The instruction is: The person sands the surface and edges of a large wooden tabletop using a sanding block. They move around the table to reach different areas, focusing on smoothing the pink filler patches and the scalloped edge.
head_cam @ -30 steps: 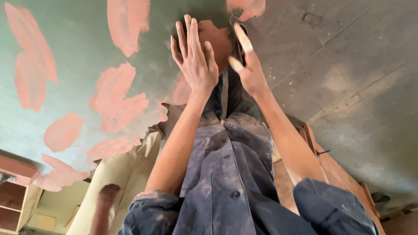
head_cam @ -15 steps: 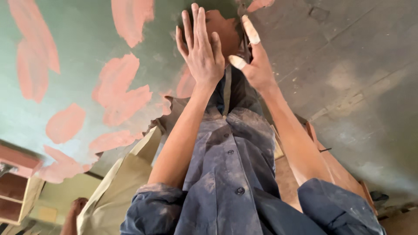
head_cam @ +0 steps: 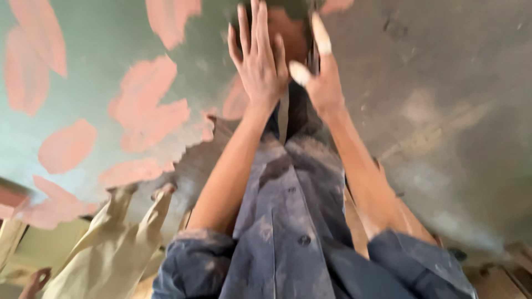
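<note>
From the head view, my left hand (head_cam: 259, 67) is spread open, its fingers flat on a reddish-brown patch (head_cam: 288, 36) high on the wall (head_cam: 100, 50). My right hand (head_cam: 320, 77) is just beside it with the fingers stretched out and two tips coated white. I cannot tell whether it pinches anything. Going by what shows, much of the green wall already carries smooth, rounded pink patches (head_cam: 147, 113), while the rough grey stretch (head_cam: 443, 111) on the right bears none. My blue shirt (head_cam: 288, 221) is dusty and creased. A beige cloth garment (head_cam: 111, 249) hangs at lower left, all of it blurred.
</note>
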Demonstrator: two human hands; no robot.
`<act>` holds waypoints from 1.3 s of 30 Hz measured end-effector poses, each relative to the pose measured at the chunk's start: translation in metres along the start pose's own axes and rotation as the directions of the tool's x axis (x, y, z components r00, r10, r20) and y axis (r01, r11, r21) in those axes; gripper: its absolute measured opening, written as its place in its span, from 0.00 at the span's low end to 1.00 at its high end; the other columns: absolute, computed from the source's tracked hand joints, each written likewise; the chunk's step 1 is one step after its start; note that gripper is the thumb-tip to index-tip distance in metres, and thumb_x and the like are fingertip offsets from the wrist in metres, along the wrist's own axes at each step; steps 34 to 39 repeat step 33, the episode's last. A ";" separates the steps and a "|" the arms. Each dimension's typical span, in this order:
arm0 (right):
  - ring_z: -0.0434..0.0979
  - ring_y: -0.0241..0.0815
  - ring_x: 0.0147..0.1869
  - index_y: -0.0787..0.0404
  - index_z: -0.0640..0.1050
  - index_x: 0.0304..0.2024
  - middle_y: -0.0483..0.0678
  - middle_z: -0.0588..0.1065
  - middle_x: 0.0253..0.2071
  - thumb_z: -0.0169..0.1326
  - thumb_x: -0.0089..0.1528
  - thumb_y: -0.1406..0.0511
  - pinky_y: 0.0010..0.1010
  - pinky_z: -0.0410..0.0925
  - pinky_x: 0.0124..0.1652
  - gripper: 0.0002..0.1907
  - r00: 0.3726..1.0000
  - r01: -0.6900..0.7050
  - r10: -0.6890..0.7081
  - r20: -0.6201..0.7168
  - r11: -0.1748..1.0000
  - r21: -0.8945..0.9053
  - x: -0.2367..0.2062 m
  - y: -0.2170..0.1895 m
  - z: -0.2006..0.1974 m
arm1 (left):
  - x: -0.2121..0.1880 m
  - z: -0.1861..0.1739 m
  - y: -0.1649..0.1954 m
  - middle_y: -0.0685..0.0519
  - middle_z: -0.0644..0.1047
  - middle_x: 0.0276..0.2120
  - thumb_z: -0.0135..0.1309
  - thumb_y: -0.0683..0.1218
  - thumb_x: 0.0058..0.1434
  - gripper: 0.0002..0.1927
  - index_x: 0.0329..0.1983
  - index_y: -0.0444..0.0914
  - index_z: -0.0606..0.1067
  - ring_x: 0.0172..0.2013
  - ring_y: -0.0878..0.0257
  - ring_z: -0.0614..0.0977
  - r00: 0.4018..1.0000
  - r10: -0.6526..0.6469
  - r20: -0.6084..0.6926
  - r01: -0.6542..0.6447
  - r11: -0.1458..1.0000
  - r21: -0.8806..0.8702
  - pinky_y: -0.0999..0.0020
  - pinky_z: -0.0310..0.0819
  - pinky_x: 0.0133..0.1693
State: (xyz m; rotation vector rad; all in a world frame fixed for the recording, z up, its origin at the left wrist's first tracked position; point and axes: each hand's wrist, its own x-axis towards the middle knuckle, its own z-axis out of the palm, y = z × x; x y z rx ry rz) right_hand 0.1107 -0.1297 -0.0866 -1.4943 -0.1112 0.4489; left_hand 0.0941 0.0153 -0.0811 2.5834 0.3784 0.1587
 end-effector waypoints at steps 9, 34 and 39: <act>0.49 0.45 0.85 0.63 0.51 0.80 0.52 0.53 0.82 0.58 0.67 0.76 0.36 0.48 0.82 0.44 0.999 0.012 -0.012 -0.052 1.000 -0.002 -0.003 0.004 0.003 | 0.004 0.000 -0.001 0.51 0.59 0.77 0.43 0.48 0.79 0.27 0.78 0.38 0.56 0.79 0.54 0.56 0.996 0.054 -0.073 -0.058 0.997 -0.049 0.54 0.41 0.76; 0.47 0.44 0.85 0.64 0.53 0.80 0.49 0.52 0.81 0.33 0.81 0.54 0.36 0.42 0.82 0.31 0.981 0.060 0.044 -0.188 0.856 0.514 -0.005 0.021 0.031 | -0.004 -0.001 -0.004 0.55 0.59 0.78 0.33 0.52 0.82 0.26 0.79 0.40 0.55 0.78 0.58 0.55 1.000 0.001 -0.020 -0.003 0.996 -0.093 0.56 0.40 0.78; 0.47 0.44 0.85 0.64 0.53 0.80 0.49 0.52 0.81 0.33 0.81 0.54 0.36 0.42 0.82 0.31 0.981 0.060 0.044 -0.188 0.856 0.514 -0.005 0.021 0.031 | -0.004 -0.001 -0.004 0.55 0.59 0.78 0.33 0.52 0.82 0.26 0.79 0.40 0.55 0.78 0.58 0.55 1.000 0.001 -0.020 -0.003 0.996 -0.093 0.56 0.40 0.78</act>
